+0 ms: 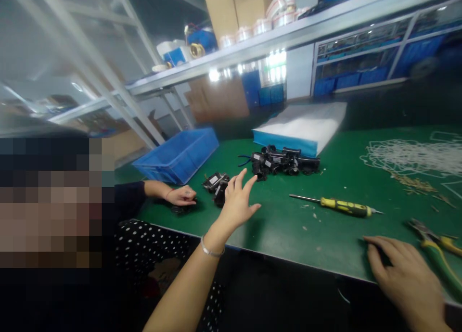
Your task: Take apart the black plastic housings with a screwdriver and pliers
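Observation:
My left hand (238, 199) is raised over the green table (325, 226) with fingers spread, open and holding nothing. It hovers next to a few small black parts (215, 184). A larger pile of black parts (283, 161) lies further back. My right hand (397, 269) rests flat on the table's front edge, fingers stretched out, open. A yellow-handled screwdriver (339, 206) lies between the two hands. Yellow-green pliers (436, 250) lie just right of my right hand.
A co-worker sits at the left; that person's hand (182, 196) rests on the table near a dark part. A blue bin (178, 156) stands at back left, a white-and-blue foam stack (303, 127) behind the pile, white wire scraps (411, 156) at right.

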Action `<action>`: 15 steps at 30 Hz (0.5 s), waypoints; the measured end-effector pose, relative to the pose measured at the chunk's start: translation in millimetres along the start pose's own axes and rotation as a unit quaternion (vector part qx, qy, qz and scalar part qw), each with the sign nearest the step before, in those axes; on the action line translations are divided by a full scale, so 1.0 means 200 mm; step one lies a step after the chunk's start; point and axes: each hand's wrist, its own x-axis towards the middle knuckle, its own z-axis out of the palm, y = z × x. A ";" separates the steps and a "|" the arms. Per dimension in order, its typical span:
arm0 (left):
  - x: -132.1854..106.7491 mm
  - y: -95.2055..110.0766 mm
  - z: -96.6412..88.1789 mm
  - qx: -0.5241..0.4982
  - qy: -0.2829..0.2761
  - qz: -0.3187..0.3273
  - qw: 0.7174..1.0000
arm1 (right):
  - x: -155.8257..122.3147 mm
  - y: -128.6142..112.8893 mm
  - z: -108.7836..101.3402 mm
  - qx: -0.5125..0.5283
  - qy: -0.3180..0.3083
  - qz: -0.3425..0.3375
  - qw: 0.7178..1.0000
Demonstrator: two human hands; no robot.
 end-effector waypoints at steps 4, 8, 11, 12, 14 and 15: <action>-0.05 0.42 -0.09 -0.071 -0.038 0.132 0.988 | 0.04 -0.10 -0.03 0.030 -0.004 0.046 0.998; -0.14 0.73 -0.12 -0.120 -0.112 0.279 0.946 | 0.09 -0.17 -0.05 0.058 0.000 0.078 0.995; -0.19 0.86 -0.09 -0.141 -0.143 0.370 0.907 | 0.11 -0.18 -0.10 0.068 0.013 0.091 0.993; -0.19 0.89 -0.08 -0.149 -0.148 0.387 0.898 | 0.12 -0.17 -0.13 0.074 0.022 0.099 0.992; -0.19 0.92 -0.05 -0.160 -0.151 0.396 0.891 | 0.15 -0.11 -0.22 0.082 0.051 0.125 0.987; -0.19 0.93 -0.03 -0.161 -0.151 0.391 0.894 | 0.17 -0.06 -0.27 0.081 0.070 0.144 0.984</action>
